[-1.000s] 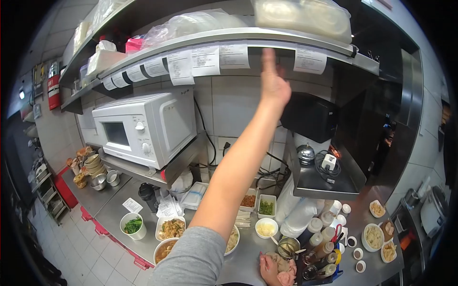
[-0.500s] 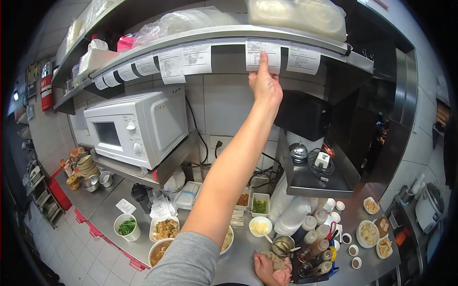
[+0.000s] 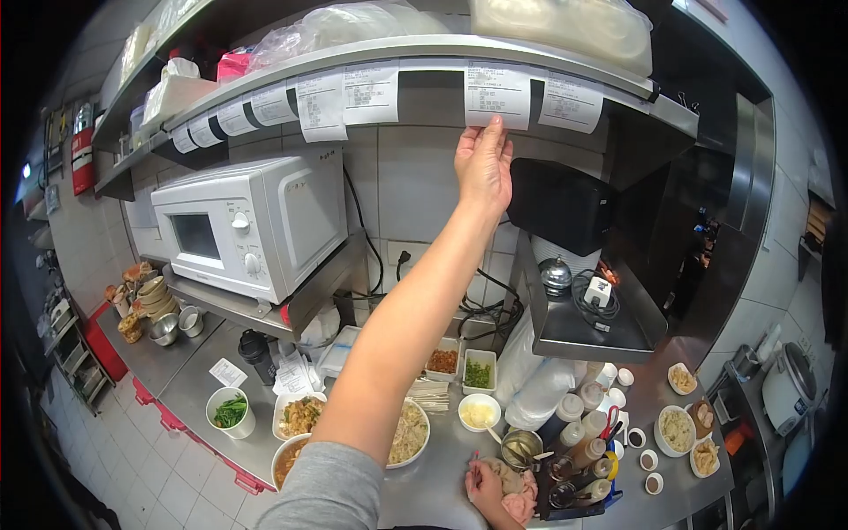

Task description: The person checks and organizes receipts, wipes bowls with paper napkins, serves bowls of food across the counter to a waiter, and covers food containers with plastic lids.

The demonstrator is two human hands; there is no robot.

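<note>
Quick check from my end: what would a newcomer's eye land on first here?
Likely the left hand, raised near centre with its thumb at the lower edge of a printed slip hanging from the shelf. After that, the white microwave at left and the crowded bottles at lower right.

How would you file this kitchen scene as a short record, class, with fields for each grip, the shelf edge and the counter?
Left grip: raised, thumb over the lower edge of a printed slip; whether pinched, unclear
Right grip: low, beside a crumpled cloth
Shelf edge: other slips hang in a row
Below shelf: white microwave
Counter: white cup of greens, bottles
</note>
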